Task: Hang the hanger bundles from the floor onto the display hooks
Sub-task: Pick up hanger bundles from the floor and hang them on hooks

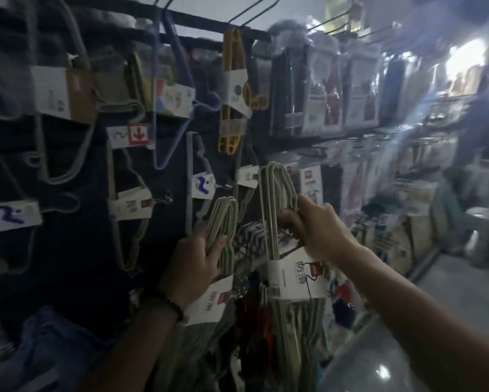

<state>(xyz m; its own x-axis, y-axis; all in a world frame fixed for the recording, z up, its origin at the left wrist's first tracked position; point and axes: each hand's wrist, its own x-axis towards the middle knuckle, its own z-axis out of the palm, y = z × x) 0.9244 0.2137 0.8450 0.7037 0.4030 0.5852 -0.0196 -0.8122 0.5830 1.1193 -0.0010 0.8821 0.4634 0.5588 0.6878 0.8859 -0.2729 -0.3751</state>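
Mid-hanging: the left hand (192, 267) grips one hanger bundle (223, 222), the right hand (316, 230) a second bundle (277, 190), whose hooked tops next need threading onto a display hook (167, 197).

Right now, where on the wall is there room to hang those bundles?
Bare dark panel shows between the blue-scribbled label at far left and the white-tagged hanger bundle, and between that bundle and the other blue-scribbled tag. It's crowded around the yellow hangers and the packets on the right.
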